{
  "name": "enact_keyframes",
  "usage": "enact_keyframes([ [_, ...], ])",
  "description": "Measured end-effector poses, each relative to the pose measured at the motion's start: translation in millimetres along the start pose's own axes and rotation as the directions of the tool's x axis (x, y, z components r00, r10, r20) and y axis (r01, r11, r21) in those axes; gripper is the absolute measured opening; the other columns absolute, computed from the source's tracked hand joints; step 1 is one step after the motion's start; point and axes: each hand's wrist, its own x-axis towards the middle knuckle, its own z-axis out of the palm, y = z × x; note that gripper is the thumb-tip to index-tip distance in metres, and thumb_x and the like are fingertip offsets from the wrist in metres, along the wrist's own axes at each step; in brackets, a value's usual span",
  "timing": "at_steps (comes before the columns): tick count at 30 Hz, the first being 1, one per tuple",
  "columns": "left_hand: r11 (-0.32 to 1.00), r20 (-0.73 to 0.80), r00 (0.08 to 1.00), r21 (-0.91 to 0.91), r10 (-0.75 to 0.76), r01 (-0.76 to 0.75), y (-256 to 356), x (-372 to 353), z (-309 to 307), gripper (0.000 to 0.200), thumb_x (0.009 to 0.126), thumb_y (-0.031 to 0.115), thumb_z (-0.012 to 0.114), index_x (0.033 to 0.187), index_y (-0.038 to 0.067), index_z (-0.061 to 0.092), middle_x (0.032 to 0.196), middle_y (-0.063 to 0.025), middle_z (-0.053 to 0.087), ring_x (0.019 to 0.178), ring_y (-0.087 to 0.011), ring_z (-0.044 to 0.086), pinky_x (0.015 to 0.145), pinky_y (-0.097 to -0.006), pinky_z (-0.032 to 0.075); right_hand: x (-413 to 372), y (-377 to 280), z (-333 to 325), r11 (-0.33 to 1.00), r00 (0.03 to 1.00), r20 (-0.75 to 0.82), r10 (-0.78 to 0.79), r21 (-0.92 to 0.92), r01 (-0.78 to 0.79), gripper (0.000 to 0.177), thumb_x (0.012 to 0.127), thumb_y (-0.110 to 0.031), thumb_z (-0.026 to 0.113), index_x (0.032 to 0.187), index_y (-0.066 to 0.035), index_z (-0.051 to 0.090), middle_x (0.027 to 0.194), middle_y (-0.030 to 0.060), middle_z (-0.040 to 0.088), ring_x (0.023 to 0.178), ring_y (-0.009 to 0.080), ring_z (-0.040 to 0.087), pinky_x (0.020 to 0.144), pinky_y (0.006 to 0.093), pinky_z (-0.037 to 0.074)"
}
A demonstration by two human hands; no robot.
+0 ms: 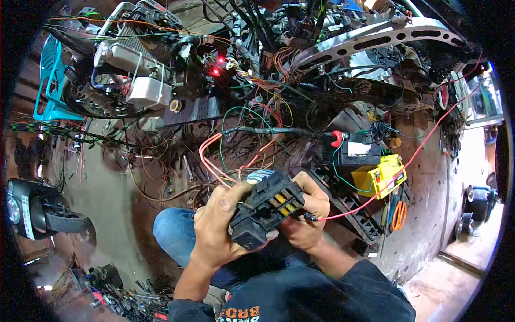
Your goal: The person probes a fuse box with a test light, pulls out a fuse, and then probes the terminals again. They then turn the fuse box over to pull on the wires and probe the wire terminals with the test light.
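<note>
A black fuse box with a row of yellow and amber blade fuses is held up in front of my chest. My left hand is closed round its left side, thumb over the top edge. At the opposite side, the fingers of my right hand curl round it. A thin red wire ends in a dark tip right at my right palm; whether the fingers grip that tip, I cannot tell. Pinkish-orange wires run from the fuse box up to the motorcycle's wiring harness.
A partly stripped motorcycle with loose wiring lies across the top. Right of my hands stand a black battery with a red clip and a yellow battery. Tools lie lower left, near a scooter.
</note>
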Motion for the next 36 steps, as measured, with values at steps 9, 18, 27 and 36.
enact_keyframes([
  [9, 0.997, -0.008, 0.997, -0.002, 0.071, -0.071, -6, -2, 2, 0.079, 0.07, 0.049, 0.091, 0.122, -0.003, 0.062, 0.103, -0.018, 0.071, 0.083, -0.0299, 0.068, 0.073, -0.0383, 0.056, -4, 7, 3, 0.999, 1.0, -0.008, -0.022, 0.024, 0.022, 0.025, 0.076, -0.014, 0.081, 0.089, 0.005, 0.071, 0.079, 0.01, 0.059, 0.069, 0.0218, 0.054, 0.061, 0.0319, 0.042],
  [18, 0.999, -0.006, 0.999, 0.0, 0.043, -0.043, -2, 0, 7, 0.077, 0.07, 0.047, 0.092, 0.12, -0.002, 0.062, 0.102, -0.0164, 0.071, 0.081, -0.0312, 0.069, 0.071, -0.0386, 0.057, -7, 10, 3, 0.993, 0.998, -0.057, -0.001, 0.114, 0.007, 0.022, 0.072, -0.004, 0.078, 0.091, 0.005, 0.072, 0.082, 0.0106, 0.062, 0.071, 0.0223, 0.058, 0.064, 0.0322, 0.045],
  [27, 1.0, -0.013, 1.0, 0.014, 0.016, -0.016, 3, 5, 8, 0.075, 0.072, 0.046, 0.09, 0.121, -0.003, 0.061, 0.102, -0.0184, 0.07, 0.081, -0.0321, 0.068, 0.071, -0.0391, 0.056, -1, 6, 3, 0.998, 0.998, -0.053, 0.038, 0.054, -0.035, 0.027, 0.063, 0.0, 0.078, 0.089, 0.004, 0.072, 0.076, 0.0087, 0.057, 0.067, 0.0206, 0.055, 0.061, 0.0308, 0.043],
  [36, 0.998, -0.029, 0.999, 0.049, 0.026, -0.025, 4, 5, 7, 0.074, 0.073, 0.045, 0.089, 0.121, -0.003, 0.061, 0.101, -0.0181, 0.069, 0.08, -0.0314, 0.068, 0.071, -0.0389, 0.056, 3, 4, 3, 0.998, 0.999, -0.021, 0.049, 0.043, -0.048, 0.026, 0.061, 0.001, 0.075, 0.087, 0.004, 0.071, 0.076, 0.0095, 0.057, 0.066, 0.0213, 0.056, 0.059, 0.0317, 0.043],
])
